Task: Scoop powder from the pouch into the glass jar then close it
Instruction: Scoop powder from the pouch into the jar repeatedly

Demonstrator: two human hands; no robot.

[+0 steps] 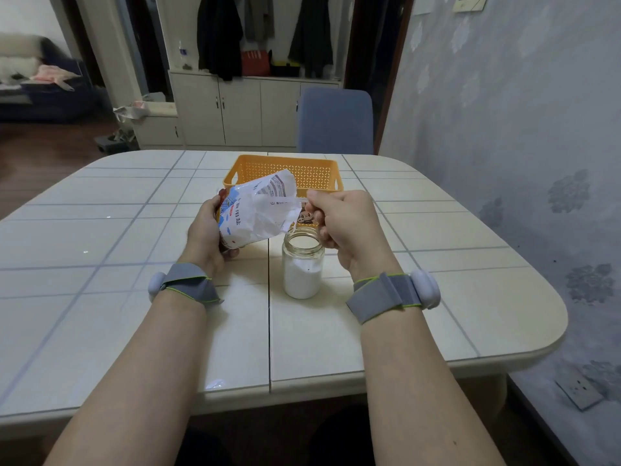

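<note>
So the glass jar [302,264] sits open near the middle of the tiled table [117,230], already mostly full of white powder. The pouch [258,210] is tipped just above it at about 10 o'clock, mouth toward the jar. Left hand [206,232] is wrapped around the pouch's bottom end. Right hand [342,223], at the jar's 2 o'clock, pinches a clear spoon [297,200] poking into the pouch. Orange basket [285,169] sits behind at 12 o'clock.

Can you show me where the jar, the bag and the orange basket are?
glass jar [301,274], head view, on its powder-filled body.
pouch [258,210], head view, on its crinkled white middle.
orange basket [312,171], head view, on its perforated far wall.
</note>
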